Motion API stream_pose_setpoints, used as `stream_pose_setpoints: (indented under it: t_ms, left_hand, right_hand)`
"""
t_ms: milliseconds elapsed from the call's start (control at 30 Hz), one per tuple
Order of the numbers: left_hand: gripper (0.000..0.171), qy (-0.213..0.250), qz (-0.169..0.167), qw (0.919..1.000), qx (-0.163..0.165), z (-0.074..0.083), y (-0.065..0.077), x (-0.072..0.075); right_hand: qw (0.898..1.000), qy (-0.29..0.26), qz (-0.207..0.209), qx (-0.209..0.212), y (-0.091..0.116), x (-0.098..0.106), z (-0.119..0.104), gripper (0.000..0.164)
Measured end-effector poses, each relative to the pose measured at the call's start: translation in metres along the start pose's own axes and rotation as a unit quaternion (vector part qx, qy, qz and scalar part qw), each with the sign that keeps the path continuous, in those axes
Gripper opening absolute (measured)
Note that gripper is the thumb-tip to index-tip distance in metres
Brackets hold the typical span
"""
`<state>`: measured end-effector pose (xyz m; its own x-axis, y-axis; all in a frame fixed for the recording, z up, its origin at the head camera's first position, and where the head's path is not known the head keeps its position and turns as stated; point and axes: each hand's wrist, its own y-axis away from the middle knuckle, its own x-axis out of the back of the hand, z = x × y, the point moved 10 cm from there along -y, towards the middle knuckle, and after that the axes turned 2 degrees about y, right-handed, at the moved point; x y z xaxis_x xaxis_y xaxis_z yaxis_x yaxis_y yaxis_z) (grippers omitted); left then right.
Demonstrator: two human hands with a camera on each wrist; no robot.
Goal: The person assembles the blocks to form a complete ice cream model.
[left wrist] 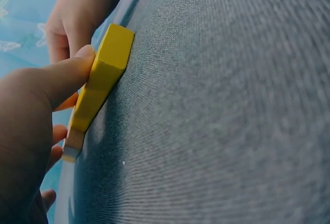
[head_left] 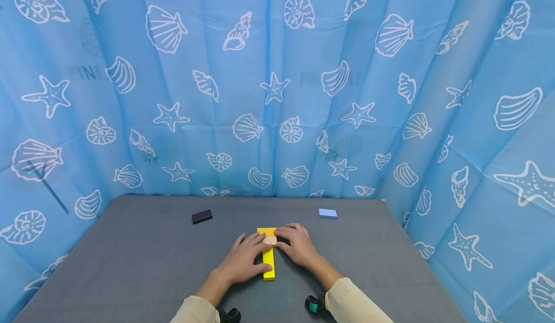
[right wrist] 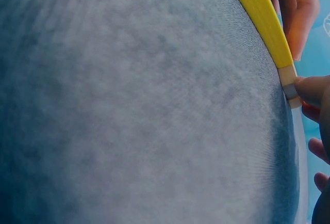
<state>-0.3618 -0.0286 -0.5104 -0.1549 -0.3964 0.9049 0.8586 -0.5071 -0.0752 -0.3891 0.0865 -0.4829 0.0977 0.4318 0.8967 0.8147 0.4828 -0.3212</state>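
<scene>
A long yellow block (head_left: 269, 265) lies lengthwise on the grey table. Beyond its far end sits a small pale wooden block (head_left: 270, 240), with an orange-yellow block (head_left: 266, 231) crosswise behind that. My left hand (head_left: 244, 259) spreads over them from the left: its thumb rests on the long yellow block (left wrist: 105, 69), and its fingers reach across to the wooden block. From the right, my right hand (head_left: 300, 247) touches the wooden block (right wrist: 286, 74) with its thumb tip, its forefinger at the orange-yellow block's right end. The left fingers partly hide the blocks.
On the grey cloth-covered table (head_left: 143, 265), a dark block (head_left: 202, 217) lies at the back left and a light blue block (head_left: 327, 213) at the back right. A blue shell-patterned curtain (head_left: 269, 96) hangs behind the table and along its sides.
</scene>
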Motion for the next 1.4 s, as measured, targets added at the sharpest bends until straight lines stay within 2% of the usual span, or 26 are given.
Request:
stream_pose_setpoints:
  t_ms: [300, 633, 867, 1133, 1267, 1400]
  left_hand:
    - [0.057, -0.015, 0.003, 0.9999, -0.004, 0.000, 0.000, 0.003]
    - [0.057, -0.019, 0.001, 0.9998, -0.006, 0.001, 0.001, 0.003]
    - [0.055, -0.015, 0.001, 0.9998, -0.010, 0.002, 0.000, 0.003]
    - [0.057, -0.014, -0.005, 0.9999, 0.006, -0.001, -0.003, 0.001]
    - [0.066, -0.029, -0.008, 0.9994, 0.017, -0.004, -0.003, -0.001]
    - [0.068, -0.031, -0.007, 0.9994, 0.014, -0.004, -0.002, -0.002]
  right_hand:
    - [1.000, 0.005, 0.013, 0.009, 0.000, 0.000, 0.000, 0.034]
    - [1.000, -0.003, -0.006, -0.003, -0.001, 0.000, 0.001, 0.034]
    - [0.998, -0.040, 0.039, 0.003, -0.005, 0.011, 0.003, 0.028]
    - [0.995, -0.016, 0.090, -0.043, 0.000, 0.036, 0.035, 0.025]
    - [0.992, -0.011, 0.112, -0.054, 0.004, 0.050, 0.051, 0.024]
    - [0.990, -0.012, 0.126, -0.064, 0.009, 0.060, 0.066, 0.024]
